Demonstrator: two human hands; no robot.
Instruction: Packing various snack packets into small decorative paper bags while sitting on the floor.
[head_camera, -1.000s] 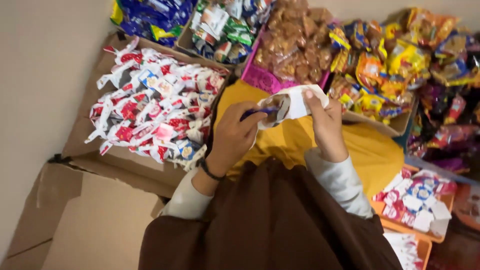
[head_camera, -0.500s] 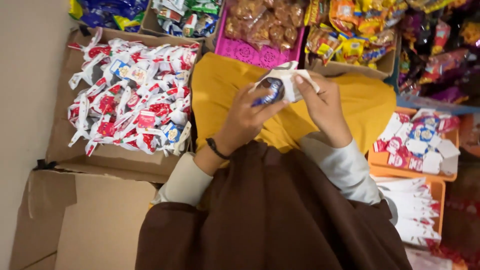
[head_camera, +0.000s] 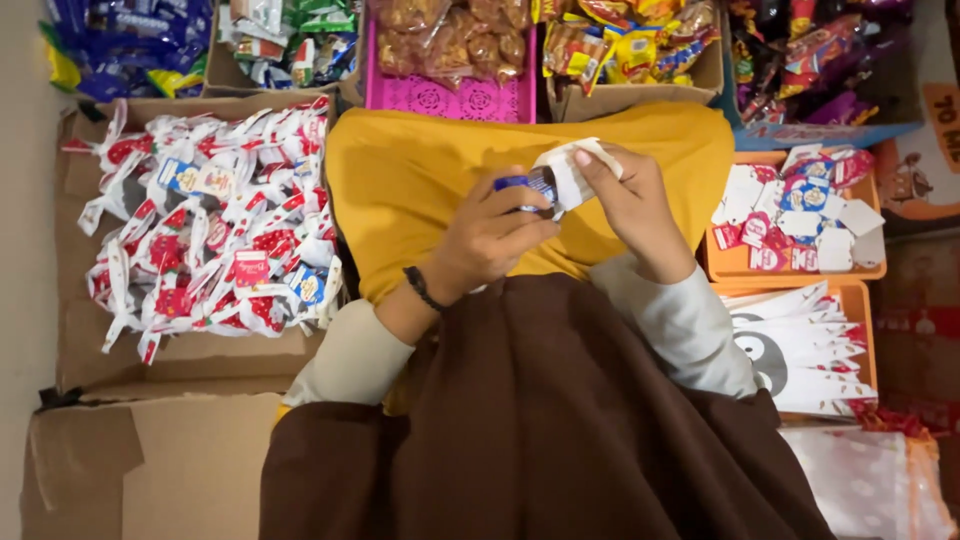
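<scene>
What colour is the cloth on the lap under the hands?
Mustard yellow cloth, seen in the head view.

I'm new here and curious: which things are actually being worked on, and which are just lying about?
In hand: left hand pushing a blue snack packet into the white paper bag held by the right hand.
Lying about: filled bags, pink basket, orange tray.

White paper bag (head_camera: 572, 172), yellow cloth (head_camera: 420, 170)
</scene>
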